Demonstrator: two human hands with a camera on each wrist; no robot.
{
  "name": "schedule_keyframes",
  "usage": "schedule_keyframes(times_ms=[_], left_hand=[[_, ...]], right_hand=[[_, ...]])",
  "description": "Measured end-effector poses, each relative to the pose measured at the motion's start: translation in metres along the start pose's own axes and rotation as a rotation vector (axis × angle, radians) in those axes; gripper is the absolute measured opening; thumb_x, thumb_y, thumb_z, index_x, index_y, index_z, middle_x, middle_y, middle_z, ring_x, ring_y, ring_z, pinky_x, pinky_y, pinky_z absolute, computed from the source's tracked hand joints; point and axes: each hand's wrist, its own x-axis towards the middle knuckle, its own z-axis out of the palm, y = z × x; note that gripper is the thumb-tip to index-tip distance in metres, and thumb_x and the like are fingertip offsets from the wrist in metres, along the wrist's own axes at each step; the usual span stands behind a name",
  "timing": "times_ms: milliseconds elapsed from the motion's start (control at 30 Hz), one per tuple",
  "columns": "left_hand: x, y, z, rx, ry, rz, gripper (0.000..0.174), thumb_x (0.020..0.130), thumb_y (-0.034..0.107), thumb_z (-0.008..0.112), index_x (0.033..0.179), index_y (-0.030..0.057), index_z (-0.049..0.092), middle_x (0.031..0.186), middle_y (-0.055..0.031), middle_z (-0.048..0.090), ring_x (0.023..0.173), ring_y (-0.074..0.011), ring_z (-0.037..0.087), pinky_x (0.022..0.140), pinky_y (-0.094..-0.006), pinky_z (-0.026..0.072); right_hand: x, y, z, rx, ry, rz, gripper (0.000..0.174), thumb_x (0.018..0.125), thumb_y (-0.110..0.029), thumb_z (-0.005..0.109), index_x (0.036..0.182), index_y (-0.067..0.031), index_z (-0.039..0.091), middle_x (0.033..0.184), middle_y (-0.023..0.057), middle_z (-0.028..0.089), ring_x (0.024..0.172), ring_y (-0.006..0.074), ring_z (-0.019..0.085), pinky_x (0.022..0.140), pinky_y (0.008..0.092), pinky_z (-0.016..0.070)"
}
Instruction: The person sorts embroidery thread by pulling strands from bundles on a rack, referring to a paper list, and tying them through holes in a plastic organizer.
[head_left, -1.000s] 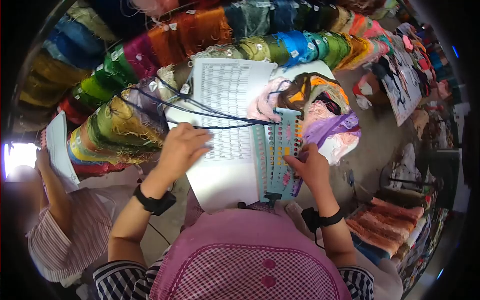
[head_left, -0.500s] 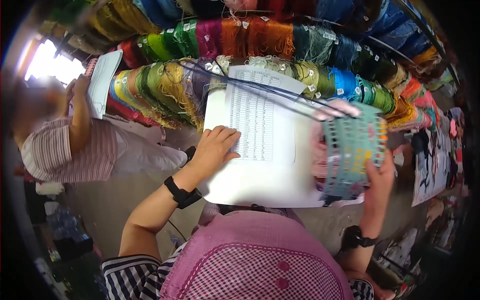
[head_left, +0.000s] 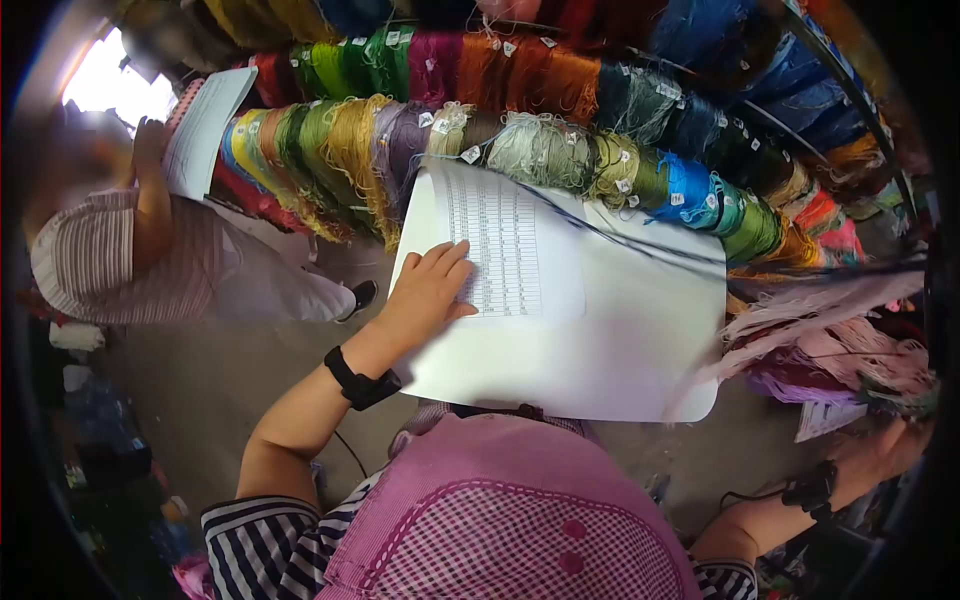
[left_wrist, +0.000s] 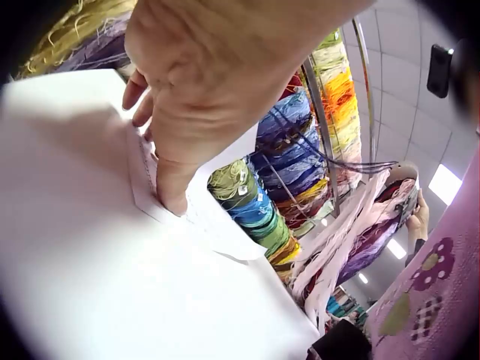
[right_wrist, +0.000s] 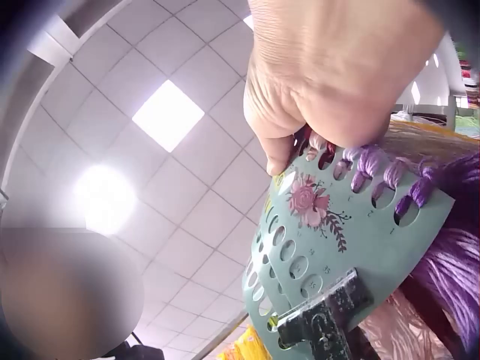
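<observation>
My left hand [head_left: 425, 290] rests on a printed sheet [head_left: 500, 240] with a table of rows, fingers spread over its left side. Beneath the sheet is a white board [head_left: 640, 350]. Far out at the right edge of the head view, my right hand [head_left: 885, 452] holds up a bundle of pale green thread cards [right_wrist: 352, 225]. The right wrist view shows thumb and fingers gripping these punched, flower-printed cards, which a black binder clip [right_wrist: 326, 319] fastens together. Pink thread hanks [head_left: 860, 350] and purple thread [right_wrist: 442, 262] hang from the holes. Dark blue strands [head_left: 640, 240] trail across the board.
Rows of tagged thread skeins [head_left: 545, 150] in many colours hang beyond the board. At left stands another person [head_left: 130, 250] in a striped top with a paper pad [head_left: 205, 130]. A black wristband [head_left: 355, 380] circles my left wrist.
My right hand has swung the thread cards off the sheet and out to the far right, drawing the blue strands along. My left hand has come down from the strands onto the sheet.
</observation>
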Motion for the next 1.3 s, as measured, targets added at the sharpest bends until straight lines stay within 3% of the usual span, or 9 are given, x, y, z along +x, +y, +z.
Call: schedule_keyframes(times_ms=[567,733,867,900,933,1033,1067,1200,1300], left_hand=[[0.025,0.15,0.046,0.151,0.111,-0.49,0.06,0.067,0.027,0.08,0.115,0.0056,0.051,0.137,-0.0137,0.049,0.125,-0.0289,0.047,0.089,-0.045,0.0365],[0.039,0.197,0.065,0.169,0.128,-0.58,0.058,0.068,0.026,0.078,0.116,0.005,0.051,0.136,-0.0142,0.05,0.125,-0.0292,0.047,0.089,-0.0459,0.0369],[0.046,0.222,0.077,0.144,0.068,-0.622,0.056,0.068,0.024,0.078,0.114,0.0046,0.051,0.134,-0.0165,0.05,0.125,-0.0321,0.047,0.088,-0.0542,0.0371],[0.05,0.228,0.076,0.115,0.083,-0.608,0.055,0.069,0.021,0.076,0.115,0.0049,0.051,0.134,-0.0169,0.049,0.124,-0.0328,0.048,0.087,-0.056,0.0371],[0.05,0.23,0.086,0.091,0.164,-0.555,0.057,0.07,0.02,0.075,0.119,0.0062,0.051,0.135,-0.0163,0.049,0.124,-0.0326,0.048,0.086,-0.0562,0.0368],[0.061,0.257,0.079,0.066,0.129,-0.526,0.06,0.074,0.018,0.07,0.131,0.0207,0.053,0.137,-0.0048,0.05,0.125,-0.0307,0.046,0.087,-0.0491,0.036],[0.062,0.256,0.079,0.074,0.136,-0.497,0.055,0.075,0.017,0.068,0.129,0.0188,0.055,0.135,-0.0043,0.051,0.127,-0.0292,0.044,0.088,-0.0479,0.0368],[0.057,0.243,0.062,0.125,-0.1,-0.741,0.032,0.076,0.003,0.057,0.106,0.0111,0.066,0.114,-0.0135,0.063,0.103,-0.0344,0.059,0.079,-0.0444,0.0475],[0.125,0.295,0.029,0.223,0.373,-0.621,0.025,0.074,-0.003,0.059,0.097,0.0041,0.068,0.102,-0.0161,0.065,0.091,-0.0334,0.062,0.077,-0.0423,0.0489]], right_hand=[[0.065,0.152,0.008,0.438,-0.509,0.196,0.07,0.067,-0.013,0.069,0.133,-0.0038,0.05,0.127,0.0094,0.053,0.113,0.0204,0.053,0.094,0.0328,0.044],[0.054,0.154,0.047,0.544,-0.904,0.292,0.075,0.061,-0.012,0.072,0.133,-0.0046,0.05,0.127,0.0093,0.052,0.113,0.0209,0.053,0.093,0.0324,0.0443],[0.004,0.144,0.098,0.393,-1.515,0.4,0.083,0.058,-0.016,0.073,0.136,-0.0051,0.043,0.125,0.0084,0.053,0.106,0.0193,0.056,0.089,0.0306,0.0469],[-0.009,0.146,0.114,0.436,-1.608,0.032,0.074,0.061,-0.019,0.079,0.127,-0.0051,0.048,0.119,0.0037,0.054,0.11,0.0181,0.054,0.092,0.0304,0.0453],[-0.024,0.146,0.119,0.549,-1.732,0.479,0.065,0.068,-0.015,0.08,0.124,-0.0048,0.049,0.116,0.0023,0.053,0.114,0.0167,0.051,0.095,0.0311,0.0429],[-0.074,0.193,0.131,0.597,-1.875,0.671,0.05,0.078,-0.017,0.077,0.119,-0.006,0.05,0.115,0.0036,0.051,0.112,0.014,0.049,0.093,0.0301,0.0421],[-0.095,0.217,0.136,0.38,-1.901,0.409,0.05,0.08,-0.024,0.075,0.119,-0.0047,0.05,0.111,0.0088,0.056,0.108,0.0185,0.054,0.09,0.031,0.0443],[-0.091,0.252,0.124,0.132,-1.713,0.147,0.046,0.081,-0.022,0.072,0.116,-0.005,0.048,0.092,0.0122,0.064,0.091,0.0242,0.065,0.077,0.0354,0.0487],[-0.038,0.267,0.106,0.196,-1.595,0.062,0.041,0.081,-0.026,0.07,0.113,-0.0063,0.053,0.094,0.016,0.067,0.089,0.0297,0.066,0.075,0.0385,0.0497]])
